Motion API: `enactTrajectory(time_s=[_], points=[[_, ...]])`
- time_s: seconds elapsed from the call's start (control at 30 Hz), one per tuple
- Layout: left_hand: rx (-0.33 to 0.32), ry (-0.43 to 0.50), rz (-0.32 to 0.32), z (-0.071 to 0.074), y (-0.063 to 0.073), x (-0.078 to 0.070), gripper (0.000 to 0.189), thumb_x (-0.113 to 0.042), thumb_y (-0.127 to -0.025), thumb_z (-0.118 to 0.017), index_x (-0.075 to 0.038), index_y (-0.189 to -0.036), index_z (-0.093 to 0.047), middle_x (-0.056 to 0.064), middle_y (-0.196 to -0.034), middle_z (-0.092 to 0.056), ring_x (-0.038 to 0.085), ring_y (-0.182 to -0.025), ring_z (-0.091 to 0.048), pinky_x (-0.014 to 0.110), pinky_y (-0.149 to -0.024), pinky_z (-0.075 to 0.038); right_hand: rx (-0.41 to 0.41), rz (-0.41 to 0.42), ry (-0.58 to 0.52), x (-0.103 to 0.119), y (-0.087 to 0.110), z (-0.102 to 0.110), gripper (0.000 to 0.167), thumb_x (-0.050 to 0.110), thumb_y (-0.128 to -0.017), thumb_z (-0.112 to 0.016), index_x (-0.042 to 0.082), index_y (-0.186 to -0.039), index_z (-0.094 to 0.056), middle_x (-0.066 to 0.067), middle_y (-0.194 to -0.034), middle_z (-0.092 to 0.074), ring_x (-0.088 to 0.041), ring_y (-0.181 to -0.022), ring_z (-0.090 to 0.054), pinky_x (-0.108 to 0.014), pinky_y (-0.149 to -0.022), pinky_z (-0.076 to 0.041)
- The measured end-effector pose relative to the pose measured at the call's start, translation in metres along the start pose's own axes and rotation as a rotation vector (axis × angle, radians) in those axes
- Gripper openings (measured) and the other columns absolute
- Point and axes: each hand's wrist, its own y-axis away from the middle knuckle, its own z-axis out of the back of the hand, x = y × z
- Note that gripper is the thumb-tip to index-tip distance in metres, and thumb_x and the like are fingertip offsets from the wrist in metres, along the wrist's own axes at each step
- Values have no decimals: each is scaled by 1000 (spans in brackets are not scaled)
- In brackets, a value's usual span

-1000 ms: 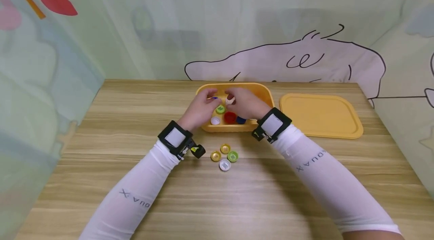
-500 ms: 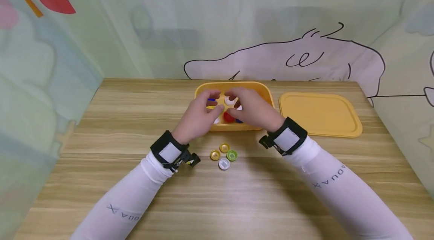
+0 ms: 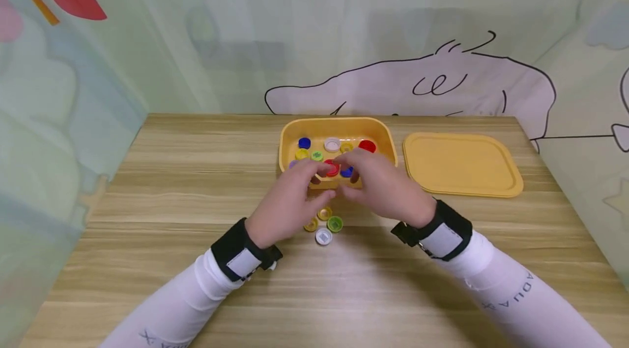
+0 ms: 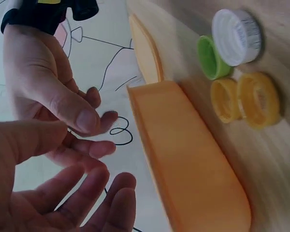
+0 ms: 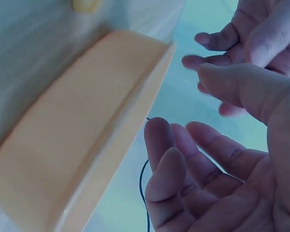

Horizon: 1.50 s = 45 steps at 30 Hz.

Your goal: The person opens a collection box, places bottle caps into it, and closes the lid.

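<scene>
Both hands are raised in front of the yellow bin [image 3: 287, 135], holding nothing. The left hand [image 3: 290, 200] has loosely bent fingers, its thumb near the right hand's thumb. Likewise relaxed, the right hand [image 3: 388, 187] hovers at the bin's front right. Inside the bin lie several bottle caps, among them a blue cap [image 3: 304, 143], a white cap [image 3: 332, 144], a green cap [image 3: 316, 155] and a red cap [image 3: 367, 146]; the hands cover part of the front. On the table before the bin sit a white cap [image 4: 237, 37], a green cap [image 4: 212, 58] and two yellow caps [image 4: 259, 100].
A flat yellow lid [image 3: 462, 165] lies on the wooden table [image 3: 206, 146] to the right of the bin. Printed cloth [image 3: 221, 36] hangs behind the table and along its sides.
Both hands have come up and back out of the bin toward the person. A white cap that the right hand held at first now lies in the bin.
</scene>
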Motion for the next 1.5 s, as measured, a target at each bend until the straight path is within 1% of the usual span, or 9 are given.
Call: enactTrajectory(time_s=[0.23, 0.33, 0.43, 0.57, 0.8, 0.97, 1.2, 1.37, 1.5], points=[[97, -201, -16, -18, 8, 7, 38, -29, -92, -80, -9, -123, -69, 4, -112, -69, 17, -97, -60, 30, -86, -55, 67, -40, 10, -5, 17, -18, 47, 22, -85, -87, 11, -127, -69, -4, -110, -72, -22, -90, -65, -33, -81, -58], [144, -281, -7, -26, 9, 10, 38, -33, -91, -81, -10, -119, -71, 2, -107, -69, 15, -93, -57, 29, -82, -53, 104, -40, 37, -9, 21, -28, 43, 23, -86, -86, 10, -123, -70, -5, -110, -73, -22, -92, -65, -35, -82, -59], [172, -346, 4, -33, 10, 12, 37, -36, -89, -83, -10, -113, -72, 0, -98, -69, 15, -88, -56, 29, -76, -50, 145, -51, 47, -13, 24, -40, 41, 22, -86, -86, 8, -121, -70, -8, -112, -72, -21, -96, -66, -39, -89, -60], [175, -410, -8, -40, 11, 16, 33, -38, -87, -84, -11, -103, -73, -4, -86, -66, 15, -81, -55, 27, -72, -46, 166, -47, 45, -18, 27, -53, 38, 23, -86, -86, 8, -117, -71, -6, -108, -71, -17, -94, -64, -38, -90, -59], [159, -508, -73, -48, 12, 22, 32, -44, -88, -81, -15, -83, -70, -7, -69, -55, 12, -68, -51, 28, -67, -41, 133, 8, 58, -23, 28, -64, 26, 23, -85, -86, 13, -103, -71, 3, -93, -66, -10, -84, -57, -32, -80, -54], [169, -547, -79, -50, 13, 22, 33, -46, -89, -79, -15, -81, -70, -7, -67, -54, 12, -66, -50, 29, -65, -40, 150, -3, 57, -22, 27, -68, 25, 20, -85, -86, 13, -105, -72, 4, -93, -68, -10, -84, -59, -32, -81, -55], [203, -537, -64, -54, 10, 20, 31, -45, -90, -79, -15, -86, -74, -6, -68, -56, 14, -68, -53, 30, -65, -41, 188, -63, 23, -21, 26, -70, 24, 23, -87, -85, 15, -106, -73, 5, -92, -69, -10, -82, -60, -31, -81, -55], [201, -524, -53, -55, 11, 19, 28, -44, -90, -79, -16, -87, -74, -7, -72, -58, 14, -71, -54, 31, -67, -43, 192, -62, 14, -21, 26, -69, 24, 24, -87, -85, 14, -106, -74, 6, -90, -69, -10, -81, -60, -31, -80, -55], [182, -510, -52, -53, 13, 17, 28, -43, -89, -80, -16, -91, -75, -6, -77, -61, 14, -75, -56, 31, -71, -45, 169, -29, 22, -19, 29, -66, 25, 24, -87, -85, 13, -106, -74, 5, -90, -69, -10, -81, -61, -31, -80, -56]])
